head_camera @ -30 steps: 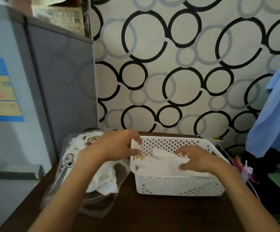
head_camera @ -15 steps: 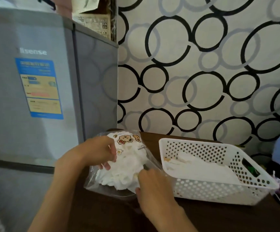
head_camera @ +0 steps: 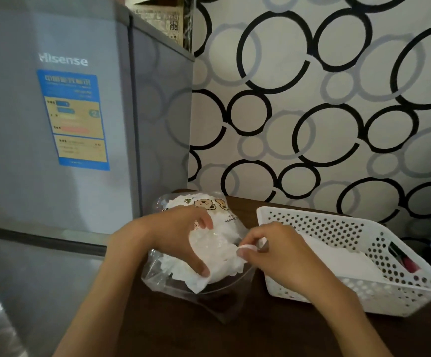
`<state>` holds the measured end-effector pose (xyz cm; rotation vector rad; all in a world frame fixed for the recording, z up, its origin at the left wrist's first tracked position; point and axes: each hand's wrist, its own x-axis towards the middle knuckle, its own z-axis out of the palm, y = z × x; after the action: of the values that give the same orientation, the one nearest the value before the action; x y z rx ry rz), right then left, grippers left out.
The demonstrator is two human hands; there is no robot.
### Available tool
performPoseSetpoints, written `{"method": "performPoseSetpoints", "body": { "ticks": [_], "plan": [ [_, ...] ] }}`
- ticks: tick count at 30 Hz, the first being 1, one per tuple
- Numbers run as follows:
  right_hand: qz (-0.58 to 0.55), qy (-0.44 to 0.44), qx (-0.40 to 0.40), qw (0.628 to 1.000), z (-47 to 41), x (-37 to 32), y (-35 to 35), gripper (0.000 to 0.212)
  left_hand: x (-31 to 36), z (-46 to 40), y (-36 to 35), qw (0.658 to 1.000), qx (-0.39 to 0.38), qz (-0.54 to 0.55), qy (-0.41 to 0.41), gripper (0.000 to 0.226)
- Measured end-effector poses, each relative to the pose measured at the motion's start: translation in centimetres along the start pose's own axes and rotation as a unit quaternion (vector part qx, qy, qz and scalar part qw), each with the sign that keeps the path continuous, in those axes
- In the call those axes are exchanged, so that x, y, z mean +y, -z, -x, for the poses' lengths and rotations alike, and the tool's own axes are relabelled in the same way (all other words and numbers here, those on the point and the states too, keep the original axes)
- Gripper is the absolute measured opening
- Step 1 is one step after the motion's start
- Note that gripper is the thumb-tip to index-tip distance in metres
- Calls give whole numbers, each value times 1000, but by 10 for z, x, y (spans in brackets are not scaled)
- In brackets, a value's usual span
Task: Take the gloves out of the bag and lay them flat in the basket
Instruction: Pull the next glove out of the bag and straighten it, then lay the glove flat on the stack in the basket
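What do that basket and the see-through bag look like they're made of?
The basket looks like rigid white moulded plastic: its walls are punched with even rows of round holes. The bag seems to be thin clear plastic film, glossy and crinkled, with the white gloves showing through; it is printed with cartoon bears.

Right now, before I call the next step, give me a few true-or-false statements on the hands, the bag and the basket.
1. The left hand grips the clear bag of gloves. True.
2. The right hand rests inside the basket. False: it pinches a white glove at the bag's mouth.
3. The basket is empty. False: white gloves already lie flat in it.
4. The basket sits to the right of the bag on the brown table. True.
5. The fridge stands to the left of the bag. True.
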<state>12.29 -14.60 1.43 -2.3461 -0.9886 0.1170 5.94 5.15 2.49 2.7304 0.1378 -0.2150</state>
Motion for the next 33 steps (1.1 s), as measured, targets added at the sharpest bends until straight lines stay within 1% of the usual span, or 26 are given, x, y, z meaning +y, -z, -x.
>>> {"method": "performPoseSetpoints", "body": {
  "ticks": [1, 2, 4, 5, 7, 9, 11, 13, 14, 16, 17, 18, 19, 20, 21, 23, 27, 29, 30, 31, 33],
  "plan": [
    [-18, 4, -16, 1000, -1, 2, 2, 5, 5, -3, -4, 1000, 14, -15, -12, 78],
    [-32, 8, -38, 999, -2, 3, 2, 9, 8, -8, -10, 999, 39, -31, -22, 79],
    [-55, 13, -60, 997, -2, 6, 2, 13, 13, -19, -22, 993, 96, -51, -36, 69],
    [-73, 14, -67, 995, -2, 7, 2, 13, 14, -22, -25, 992, 111, -46, -40, 62],
    [-151, 3, -87, 985, -2, 9, 4, 10, 13, -24, -26, 994, 94, -19, -47, 51],
    [-231, -19, -101, 968, -2, 10, 7, 9, 8, -21, -21, 997, 50, 7, -54, 44],
    [-251, -23, -91, 963, -3, 10, 8, 8, 2, -16, -16, 998, 20, 25, -58, 38],
    [-219, -7, -90, 971, -2, 11, 8, 7, -2, -14, -14, 998, 20, 23, -54, 32],
    [-173, 7, -99, 980, 0, 10, 8, 16, -3, -14, -15, 998, 32, 17, -50, 30],
    [-19, 25, -123, 992, 6, 5, 5, 34, -1, -17, -16, 997, 68, -4, -42, 29],
    [70, 32, -119, 990, 9, 2, 1, 38, 1, -18, -17, 996, 80, -10, -42, 30],
    [144, 44, -100, 984, 11, -2, -5, 38, 2, -20, -18, 995, 83, -11, -45, 30],
    [195, 58, -74, 976, 11, -5, -12, 35, 3, -21, -19, 996, 80, -8, -49, 30],
    [223, 69, -58, 971, 9, -6, -20, 29, 3, -21, -19, 996, 73, -3, -52, 31],
    [240, 72, -55, 966, 8, -6, -27, 25, 3, -21, -19, 996, 67, 3, -52, 31],
    [257, 61, -65, 962, 5, -5, -33, 23, 2, -21, -19, 996, 65, 12, -53, 29],
    [256, 42, -37, 965, -1, 7, -30, 22, 5, -19, -16, 996, 72, 19, -50, 24],
    [249, 20, -54, 967, -7, 10, -34, 27, 8, -17, -15, 998, 52, -6, -45, 30],
    [244, 25, -48, 968, -10, 11, -34, 26, 10, -17, -16, 998, 45, -24, -37, 36],
    [238, 37, -35, 970, -11, 8, -33, 23, 12, -18, -19, 997, 49, -47, -24, 43],
    [233, 51, -28, 971, -10, 3, -28, 25, 17, -23, -27, 991, 93, -100, -5, 50]
  ]
}}
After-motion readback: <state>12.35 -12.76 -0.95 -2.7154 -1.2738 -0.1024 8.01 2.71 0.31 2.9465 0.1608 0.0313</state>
